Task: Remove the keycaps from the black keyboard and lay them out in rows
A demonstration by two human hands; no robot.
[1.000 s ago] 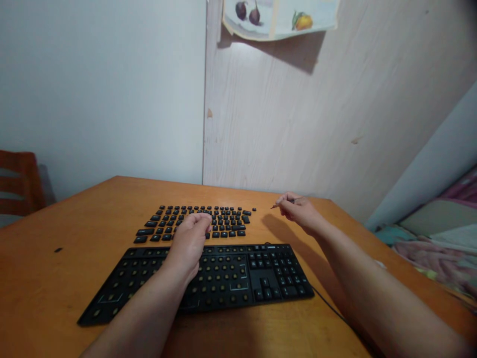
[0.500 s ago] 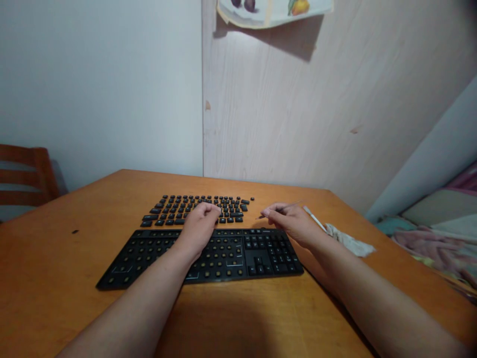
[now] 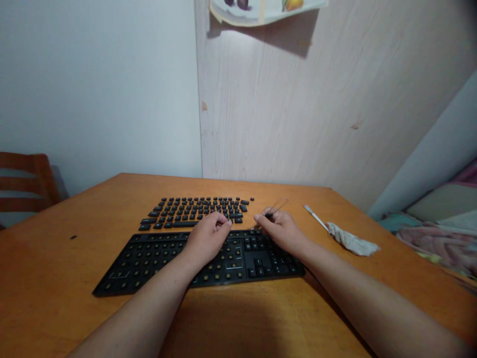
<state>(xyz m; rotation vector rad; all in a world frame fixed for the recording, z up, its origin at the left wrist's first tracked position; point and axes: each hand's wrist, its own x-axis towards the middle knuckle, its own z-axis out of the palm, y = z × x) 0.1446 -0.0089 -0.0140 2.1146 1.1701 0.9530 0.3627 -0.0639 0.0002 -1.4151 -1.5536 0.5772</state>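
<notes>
A black keyboard [image 3: 156, 258] lies on the table, its main block stripped to small round key stems. The number pad and arrow keys [image 3: 257, 271] on its right are still capped. My left hand [image 3: 208, 236] is over the keyboard's upper middle, thumb and fingers pinched; what they hold, if anything, is hidden. My right hand [image 3: 285, 231], closed above the number pad, grips a wire keycap puller [image 3: 269, 215] with a dark middle and a thin loop sticking up behind. Beyond the keyboard, loose black keycaps [image 3: 185, 223] lie in rows, partly covered by my left hand.
A thin white brush-like stick [image 3: 316, 217] and a crumpled whitish cloth or tissue [image 3: 352, 239] lie right of my right hand. One small dark piece [image 3: 73, 237] is at far left on the wooden table [image 3: 238, 323]. A wooden chair [image 3: 26, 184] stands left; the wall is behind.
My right hand has moved left and slightly down to the keyboard's top edge, turning the puller so its loop points up. My left hand has shifted right and down. The view has shifted slightly.
</notes>
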